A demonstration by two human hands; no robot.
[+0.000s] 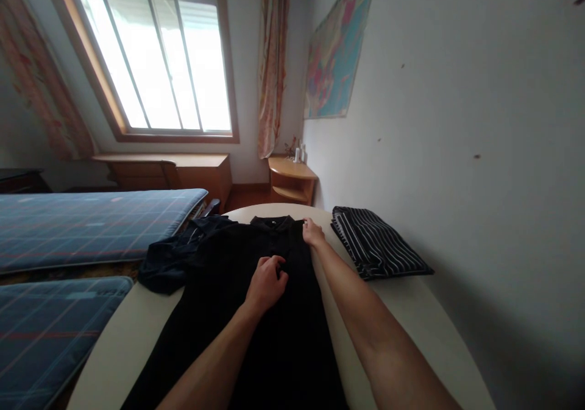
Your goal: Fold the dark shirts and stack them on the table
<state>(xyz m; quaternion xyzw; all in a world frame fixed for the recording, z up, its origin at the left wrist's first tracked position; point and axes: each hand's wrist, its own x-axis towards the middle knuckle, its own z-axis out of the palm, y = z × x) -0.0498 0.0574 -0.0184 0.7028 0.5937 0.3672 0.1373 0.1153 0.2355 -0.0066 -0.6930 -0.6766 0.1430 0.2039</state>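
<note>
A black collared shirt (pixel 292 337) lies spread over the round table, its collar toward the far edge. My left hand (pixel 267 283) is on the middle of the shirt, fingers curled and thumb close to them, closed on the cloth; its fingertips are partly hidden. Farther out, my right hand (pixel 313 232) pinches the shirt's right edge near the shoulder. Bunched dark blue clothing (pixel 167 267) lies against the shirt's left side. To the right of my right hand sits a folded black-and-white striped garment (pixel 379 245).
The pale round table (pixel 114 343) stands beside two plaid-covered mattresses (pixel 91 221) on the left. A white wall (pixel 457 123) runs close along the right. Beyond are a wooden desk (pixel 201 161) with a chair (pixel 146 174) and a corner shelf (pixel 292 167).
</note>
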